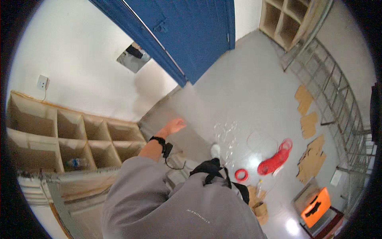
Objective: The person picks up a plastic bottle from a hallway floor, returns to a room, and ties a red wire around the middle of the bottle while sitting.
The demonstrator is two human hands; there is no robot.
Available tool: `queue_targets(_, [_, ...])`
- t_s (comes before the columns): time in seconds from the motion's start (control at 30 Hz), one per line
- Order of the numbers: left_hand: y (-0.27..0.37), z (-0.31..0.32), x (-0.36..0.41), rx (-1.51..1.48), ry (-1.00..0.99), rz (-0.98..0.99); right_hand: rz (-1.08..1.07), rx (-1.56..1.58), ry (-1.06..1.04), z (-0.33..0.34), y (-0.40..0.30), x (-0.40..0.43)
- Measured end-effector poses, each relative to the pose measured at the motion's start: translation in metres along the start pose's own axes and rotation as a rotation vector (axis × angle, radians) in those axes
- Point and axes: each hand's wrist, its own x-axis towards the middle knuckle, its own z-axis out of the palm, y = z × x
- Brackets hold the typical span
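Note:
My left hand (176,125), slightly blurred, reaches out over the grey floor beside the wooden cubbyhole shelf (85,140). Its fingers are loosely bent and nothing shows in them. A black band with a small black device (167,150) is strapped at that wrist. My right hand is out of view. Before me a blue door (194,33) stands by a white wall with a small mirror (133,58). Red netting or coiled material (274,161) lies on the floor, with a red ring (235,175) nearer to me. One white shoe (215,151) shows below my grey top.
Flattened cardboard pieces (312,159) lie at the right, near metal frames (340,89) along the wall. An orange sheet or box (317,207) stands at lower right. A bottle (259,189) is near more cardboard. Another cubbyhole shelf (283,22) stands at upper right.

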Motion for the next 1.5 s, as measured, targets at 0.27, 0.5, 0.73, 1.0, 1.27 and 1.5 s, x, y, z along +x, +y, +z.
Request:
queue_targets(0.27, [0.027, -0.114, 0.098, -0.611, 0.363, 0.089, -0.44, -0.325, -0.037, 0.29, -0.254, -0.094])
queue_targets(0.5, [0.137, -0.284, 0.15, -1.017, 0.859, 0.175, -0.172, -0.368, -0.14, 0.391, -0.357, -0.022])
queue_targets(0.73, [0.133, -0.374, 0.227, -1.495, 0.993, 0.126, -0.225, -0.42, -0.42, 0.509, -0.498, 0.041])
queue_targets(1.0, [0.129, -0.401, 0.257, -1.591, 1.063, 0.069, -0.588, -0.758, -0.358, 0.712, -0.692, -0.055])
queue_targets(1.27, [0.145, -0.431, 0.26, -1.527, 1.256, -0.015, -0.491, -0.649, -0.419, 0.739, -0.734, 0.002])
queue_targets(1.5, [0.137, -0.45, 0.267, -1.519, 1.333, -0.039, -0.45, -1.002, -0.413, 0.794, -0.677, -0.021])
